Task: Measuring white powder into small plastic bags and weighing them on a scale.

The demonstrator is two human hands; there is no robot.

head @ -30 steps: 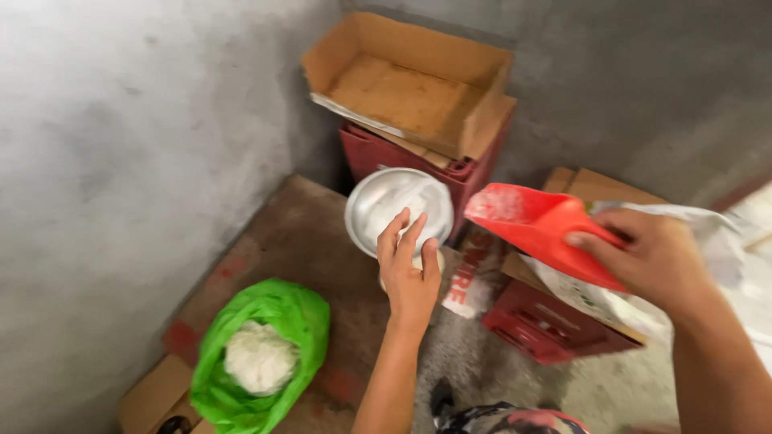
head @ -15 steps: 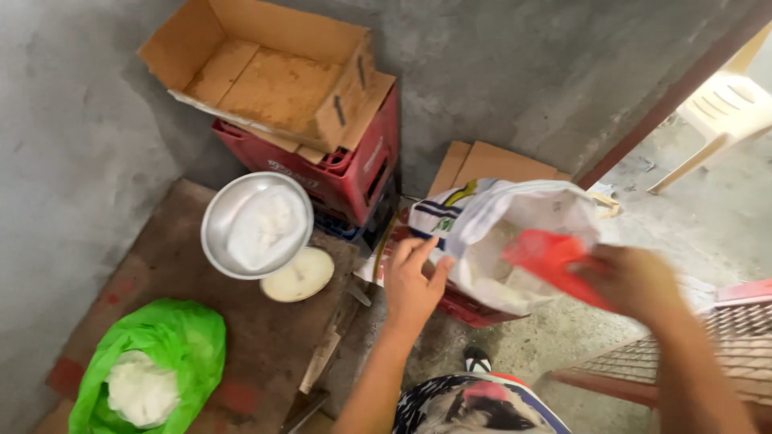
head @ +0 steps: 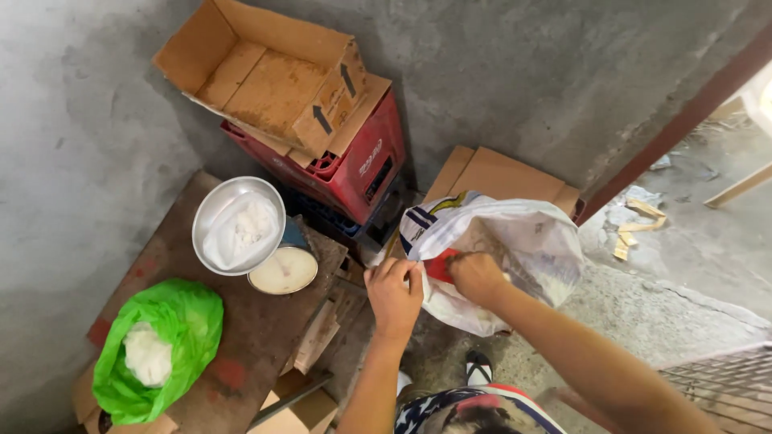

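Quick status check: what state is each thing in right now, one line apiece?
White woven sack: open, mouth held by left hand.
Red plastic scoop: inside sack, gripped by right hand.
Round metal bowl: holds white powder.
Green plastic bag: open, white contents.
Brown cardboard box: open, empty.

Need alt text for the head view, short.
The right hand pushes a red scoop into a white sack while the left hand grips the sack's rim. To the left, a metal bowl and a green bag hold white powder.
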